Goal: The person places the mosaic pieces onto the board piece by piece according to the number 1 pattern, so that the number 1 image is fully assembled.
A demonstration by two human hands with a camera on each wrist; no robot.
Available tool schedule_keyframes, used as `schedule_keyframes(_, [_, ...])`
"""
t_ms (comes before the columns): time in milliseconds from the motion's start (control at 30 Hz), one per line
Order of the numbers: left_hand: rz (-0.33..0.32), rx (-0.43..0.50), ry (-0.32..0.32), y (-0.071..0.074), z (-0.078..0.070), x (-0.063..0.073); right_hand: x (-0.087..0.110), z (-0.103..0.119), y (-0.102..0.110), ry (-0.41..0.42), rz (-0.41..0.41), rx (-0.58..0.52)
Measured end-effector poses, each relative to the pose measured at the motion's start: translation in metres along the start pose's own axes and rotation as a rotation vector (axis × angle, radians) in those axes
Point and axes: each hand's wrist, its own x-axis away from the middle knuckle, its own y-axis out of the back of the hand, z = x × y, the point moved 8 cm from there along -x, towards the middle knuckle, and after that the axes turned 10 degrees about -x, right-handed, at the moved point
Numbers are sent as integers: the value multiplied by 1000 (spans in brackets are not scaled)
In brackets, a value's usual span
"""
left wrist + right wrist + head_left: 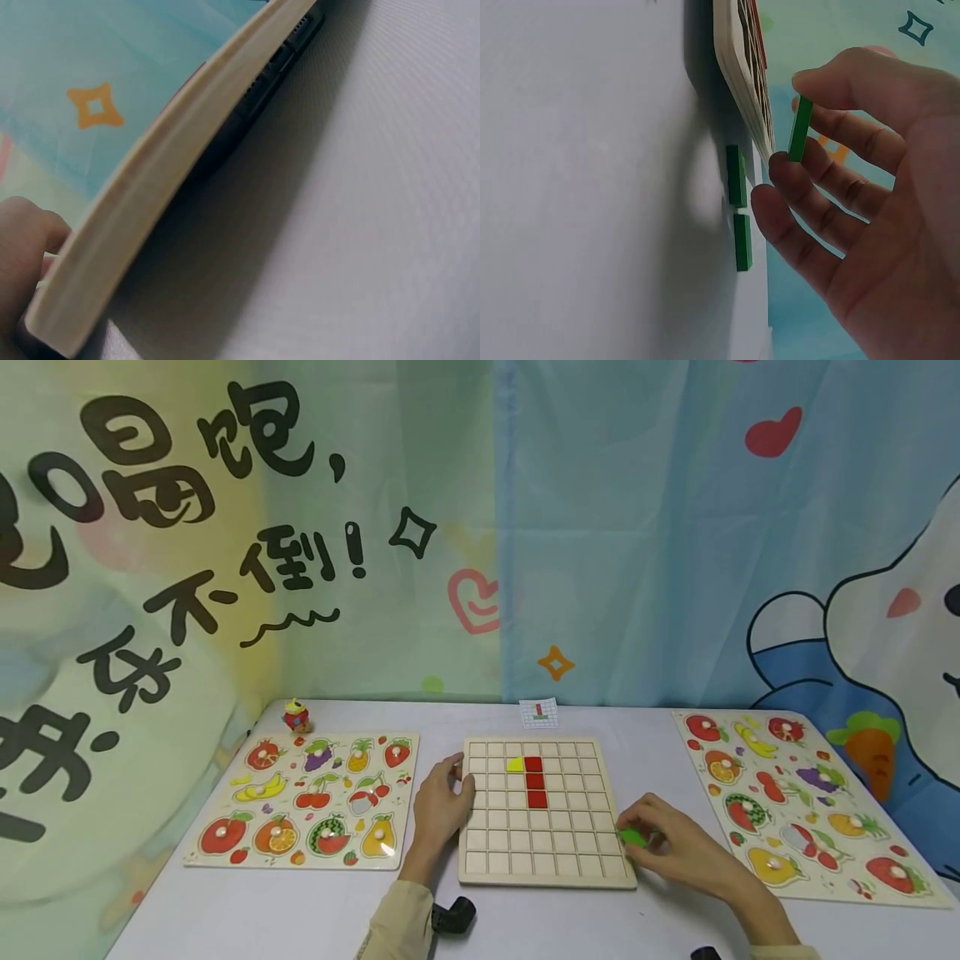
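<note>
White table (315,910) under a wooden grid board (547,860) between both hands. Left hand (442,802) resting relaxed against the board's left edge. Right hand (855,217) pinching 1 green tile (800,129) at the board's right edge, 2 more green tiles (739,202) just beneath its fingertips.

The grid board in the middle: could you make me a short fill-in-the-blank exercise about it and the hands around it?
1. The right hand pinches a flat tile coloured ____.
2. On the grid board, the red tiles number ____.
3. Beside the top red tile sits a piece coloured ____.
4. The left hand rests at the board's ____ edge.

Missing words: green; three; yellow; left
</note>
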Motion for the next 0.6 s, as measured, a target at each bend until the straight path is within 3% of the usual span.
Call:
schedule_keyframes(367, [2, -2, 4, 0, 1, 0, -6, 5, -7, 61, 6, -21])
schedule_keyframes(600, [-4, 0, 2, -1, 1, 0, -12, 0, -12, 20, 2, -86])
